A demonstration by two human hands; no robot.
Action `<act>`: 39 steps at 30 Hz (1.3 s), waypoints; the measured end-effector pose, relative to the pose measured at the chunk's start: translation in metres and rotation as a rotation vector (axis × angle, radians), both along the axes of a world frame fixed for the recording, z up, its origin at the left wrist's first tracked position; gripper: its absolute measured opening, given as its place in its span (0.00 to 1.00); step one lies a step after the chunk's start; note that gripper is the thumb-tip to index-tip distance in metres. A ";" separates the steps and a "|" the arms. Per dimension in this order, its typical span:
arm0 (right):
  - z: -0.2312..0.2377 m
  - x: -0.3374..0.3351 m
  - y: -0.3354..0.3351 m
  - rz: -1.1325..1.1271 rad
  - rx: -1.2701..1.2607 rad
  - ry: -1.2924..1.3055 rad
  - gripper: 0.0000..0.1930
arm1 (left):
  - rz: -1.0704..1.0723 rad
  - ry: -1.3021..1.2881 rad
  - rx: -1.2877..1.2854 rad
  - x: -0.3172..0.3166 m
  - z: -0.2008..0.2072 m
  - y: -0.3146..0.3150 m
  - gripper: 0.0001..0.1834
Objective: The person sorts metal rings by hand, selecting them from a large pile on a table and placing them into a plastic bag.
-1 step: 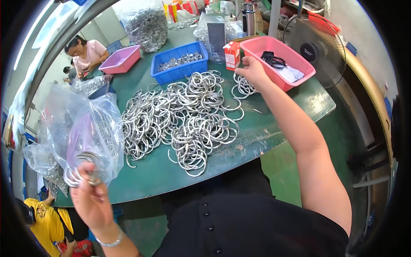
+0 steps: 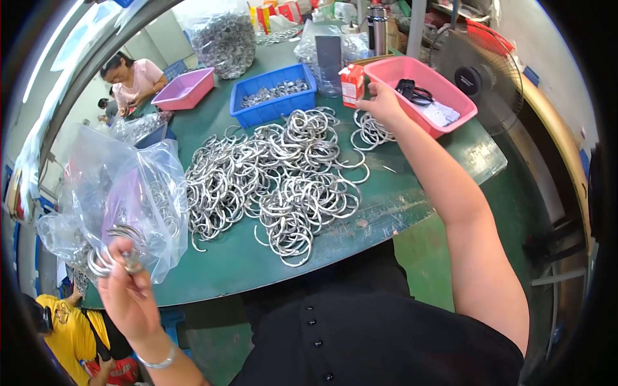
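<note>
A small bundle of open metal rings point(image 2: 123, 248) is pinched in my left hand point(image 2: 132, 297), held up at the near left in front of a clear plastic bag point(image 2: 161, 193). My right hand point(image 2: 384, 106) reaches to the far right with thumb and fingers apart, nothing seen between them. It is beside a red and white carton point(image 2: 352, 85), just above a small cluster of rings point(image 2: 372, 130). A large heap of similar silvery rings point(image 2: 277, 174) covers the middle of the green table point(image 2: 399, 206).
A blue bin point(image 2: 273, 94) of small metal parts stands behind the heap. At the right is a pink bin point(image 2: 428, 90) with a black cable and paper; a purple-pink bin point(image 2: 185, 90) sits far left. A fan point(image 2: 473, 80) stands beyond. Two people work at the left.
My left hand has risen slightly and shifted left with the rings. The right hand stays in nearly the same place beside the carton.
</note>
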State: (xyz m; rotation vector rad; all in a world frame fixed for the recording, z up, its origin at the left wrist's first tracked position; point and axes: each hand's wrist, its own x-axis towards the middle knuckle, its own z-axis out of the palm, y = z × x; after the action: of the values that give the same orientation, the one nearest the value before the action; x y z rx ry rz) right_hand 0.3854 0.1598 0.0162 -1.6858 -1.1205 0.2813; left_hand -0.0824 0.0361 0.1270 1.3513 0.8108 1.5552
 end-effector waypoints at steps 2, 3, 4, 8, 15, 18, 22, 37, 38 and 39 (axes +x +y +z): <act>0.000 0.062 0.018 0.032 0.070 -0.237 0.22 | 0.031 0.110 0.024 -0.011 0.011 0.017 0.11; -0.002 0.033 0.040 0.013 0.002 -0.289 0.24 | 0.152 0.198 -0.018 -0.017 0.014 0.028 0.10; 0.002 0.032 0.051 0.005 -0.094 -0.373 0.26 | 0.197 0.239 -0.056 -0.026 0.018 0.036 0.10; -0.002 0.079 0.068 0.055 -0.122 -0.329 0.50 | 0.176 0.410 -0.231 -0.043 0.023 0.070 0.09; -0.005 0.057 0.089 0.001 -0.193 -0.373 0.43 | 0.219 0.621 -0.444 -0.055 0.003 0.107 0.06; -0.007 0.069 0.083 0.077 -0.096 -0.172 0.41 | 0.252 0.722 -0.495 -0.045 -0.007 0.131 0.05; 0.016 0.064 0.059 0.183 0.179 -0.057 0.38 | 0.209 0.826 -0.533 -0.041 -0.027 0.149 0.07; 0.131 -0.125 -0.155 1.292 0.493 -0.186 0.37 | 0.150 0.593 -0.511 -0.041 -0.040 0.118 0.18; 0.128 -0.136 -0.159 1.342 0.553 -0.108 0.35 | 0.136 0.612 -0.502 -0.044 -0.041 0.114 0.20; 0.129 -0.143 -0.163 1.381 0.536 -0.016 0.33 | 0.124 0.631 -0.493 -0.048 -0.042 0.111 0.22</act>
State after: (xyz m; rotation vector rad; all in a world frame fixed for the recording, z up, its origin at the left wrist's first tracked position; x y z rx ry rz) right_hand 0.2426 -0.0032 0.1449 -0.2404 -2.0013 0.7207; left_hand -0.1301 0.1471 0.0848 1.4336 1.5709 0.9052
